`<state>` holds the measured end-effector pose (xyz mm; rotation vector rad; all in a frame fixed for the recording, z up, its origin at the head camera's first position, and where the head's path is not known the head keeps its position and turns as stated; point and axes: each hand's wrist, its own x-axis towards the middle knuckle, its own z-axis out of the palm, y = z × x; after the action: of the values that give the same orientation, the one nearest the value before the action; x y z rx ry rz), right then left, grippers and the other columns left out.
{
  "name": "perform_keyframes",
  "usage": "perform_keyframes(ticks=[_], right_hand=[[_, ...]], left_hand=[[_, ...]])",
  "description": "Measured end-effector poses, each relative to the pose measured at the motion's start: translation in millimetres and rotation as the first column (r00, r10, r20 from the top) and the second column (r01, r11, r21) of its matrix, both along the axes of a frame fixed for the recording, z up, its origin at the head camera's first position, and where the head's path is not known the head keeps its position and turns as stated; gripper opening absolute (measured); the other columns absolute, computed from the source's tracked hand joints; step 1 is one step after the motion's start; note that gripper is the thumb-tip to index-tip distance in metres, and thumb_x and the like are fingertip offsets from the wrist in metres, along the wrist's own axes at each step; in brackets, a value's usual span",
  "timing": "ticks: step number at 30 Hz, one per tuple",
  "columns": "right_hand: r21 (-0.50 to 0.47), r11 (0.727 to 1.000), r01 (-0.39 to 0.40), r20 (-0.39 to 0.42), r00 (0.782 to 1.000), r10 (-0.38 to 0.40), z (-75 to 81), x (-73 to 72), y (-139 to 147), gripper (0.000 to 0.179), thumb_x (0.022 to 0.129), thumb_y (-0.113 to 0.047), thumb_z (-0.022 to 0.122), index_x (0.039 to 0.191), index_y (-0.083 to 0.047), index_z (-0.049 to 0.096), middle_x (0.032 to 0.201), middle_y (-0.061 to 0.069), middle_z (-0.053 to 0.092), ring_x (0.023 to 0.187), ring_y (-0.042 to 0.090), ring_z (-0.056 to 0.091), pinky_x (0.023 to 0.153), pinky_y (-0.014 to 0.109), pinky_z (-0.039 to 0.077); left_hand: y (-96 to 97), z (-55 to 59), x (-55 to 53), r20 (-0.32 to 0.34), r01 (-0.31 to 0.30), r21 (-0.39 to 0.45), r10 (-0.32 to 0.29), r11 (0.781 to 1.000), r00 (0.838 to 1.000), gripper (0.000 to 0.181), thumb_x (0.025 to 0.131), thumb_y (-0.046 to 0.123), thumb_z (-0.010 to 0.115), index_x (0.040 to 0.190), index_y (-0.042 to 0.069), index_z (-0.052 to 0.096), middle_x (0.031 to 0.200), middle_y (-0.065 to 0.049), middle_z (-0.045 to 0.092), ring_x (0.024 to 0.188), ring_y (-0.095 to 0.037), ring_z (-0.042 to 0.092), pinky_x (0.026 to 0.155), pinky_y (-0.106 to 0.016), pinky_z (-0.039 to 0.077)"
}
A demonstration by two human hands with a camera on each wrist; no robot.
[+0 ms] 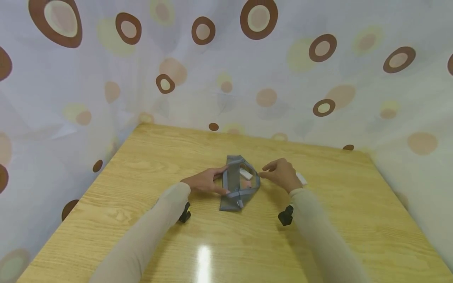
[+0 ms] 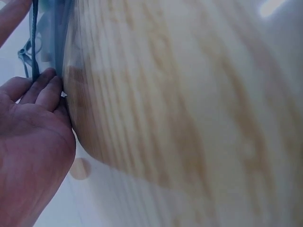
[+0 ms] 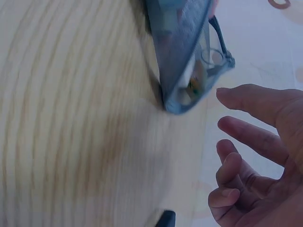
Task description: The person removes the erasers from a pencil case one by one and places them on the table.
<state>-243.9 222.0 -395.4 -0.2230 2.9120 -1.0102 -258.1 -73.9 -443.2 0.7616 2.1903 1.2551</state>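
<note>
A grey-blue see-through zip pouch (image 1: 233, 179) lies on the table with its zipped mouth spread wide. Inside it I see a white block-like item (image 1: 245, 174) and a small pinkish item (image 1: 246, 184). My left hand (image 1: 205, 181) holds the pouch's left side, thumb toward the near end and fingers toward the far end. In the left wrist view, fingertips lie against the pouch (image 2: 53, 33). My right hand (image 1: 283, 175) hovers just right of the mouth, its fingers loosely bent with nothing between them. The right wrist view shows a gap between that hand (image 3: 265, 156) and the pouch (image 3: 175, 56).
A small white item (image 1: 301, 179) lies on the wooden table (image 1: 170, 153) just beyond my right hand, partly hidden by it. White curtains (image 1: 226, 70) with brown and beige circles enclose the back and both sides. Black wrist devices (image 1: 286, 215) sit under the sleeves.
</note>
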Motion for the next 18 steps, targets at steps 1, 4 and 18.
perform_keyframes(ticks=[1, 4, 18], right_hand=[[-0.008, 1.000, 0.000, 0.001, 1.000, 0.000, -1.3, 0.7, -4, 0.036, 0.091, -0.027, 0.077, 0.113, 0.001, 0.076, 0.118, 0.023, 0.069, 0.105, 0.042, 0.065, 0.088, 0.059, 0.055], [-0.023, 1.000, -0.006, -0.002, 1.000, 0.006, -5.6, 1.1, -14, 0.032, 0.090, -0.024, 0.078, 0.110, 0.001, 0.077, 0.116, 0.023, 0.070, 0.104, 0.041, 0.066, 0.085, 0.057, 0.057], [-0.009, 1.000, 0.008, -0.007, 1.000, -0.008, -18.9, -2.0, -37, 0.034, 0.086, -0.026, 0.084, 0.105, 0.002, 0.078, 0.113, 0.020, 0.073, 0.104, 0.039, 0.068, 0.087, 0.053, 0.057]], left_hand=[[0.1, -0.6, 0.2, 0.005, -0.002, 0.004, 0.002, 1.000, 1.000, 0.102, 0.089, 0.022, 0.080, 0.163, 0.007, 0.010, 0.168, -0.014, 0.011, 0.154, -0.029, 0.015, 0.125, -0.041, 0.015], [1.1, -0.7, 1.2, 0.008, -0.002, 0.011, 0.001, 1.000, 1.000, 0.102, 0.089, 0.021, 0.080, 0.163, 0.006, 0.011, 0.168, -0.014, 0.010, 0.154, -0.029, 0.015, 0.125, -0.042, 0.015], [1.6, -1.1, 1.9, -0.002, -0.009, 0.006, 0.009, 1.000, 1.000, 0.102, 0.090, 0.023, 0.080, 0.163, 0.006, 0.011, 0.168, -0.015, 0.011, 0.154, -0.030, 0.015, 0.125, -0.042, 0.016]])
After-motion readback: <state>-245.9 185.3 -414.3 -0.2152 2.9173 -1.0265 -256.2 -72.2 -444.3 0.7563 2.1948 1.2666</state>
